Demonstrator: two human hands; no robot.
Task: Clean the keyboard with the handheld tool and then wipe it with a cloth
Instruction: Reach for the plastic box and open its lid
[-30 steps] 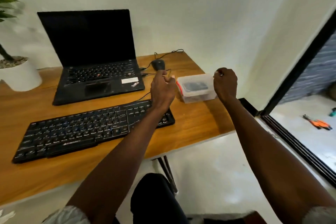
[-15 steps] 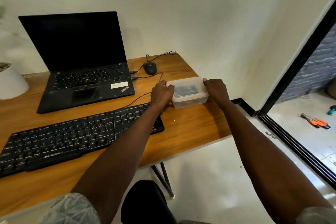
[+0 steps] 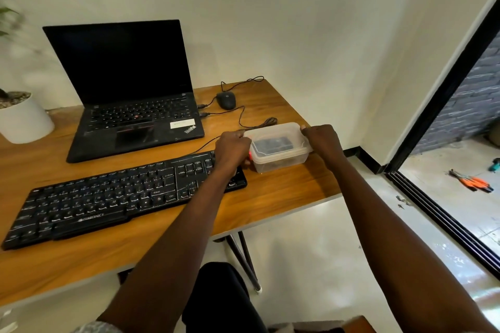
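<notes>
Keyboard (image 3: 119, 197), 1 black full-size, lies on the wooden surface (image 3: 270, 197) w/ nothing touching its keys except the left forearm crossing above its right end. One clear plastic box (image 3: 278, 149) w/ lid sits just right of it; something dark shows inside, can't tell what. Both hands grip the box: left hand (image 3: 234, 147) clenched on its left edge, right hand (image 3: 323, 140) clenched on its right edge. Behind: 1 open laptop (image 3: 127, 94), screen dark, 1 black mouse (image 3: 226, 100) w/ cable, 1 white plant pot (image 3: 23, 119) at far left. Two orange-handled tools (image 3: 472, 182) lie on the floor beyond the door track.
</notes>
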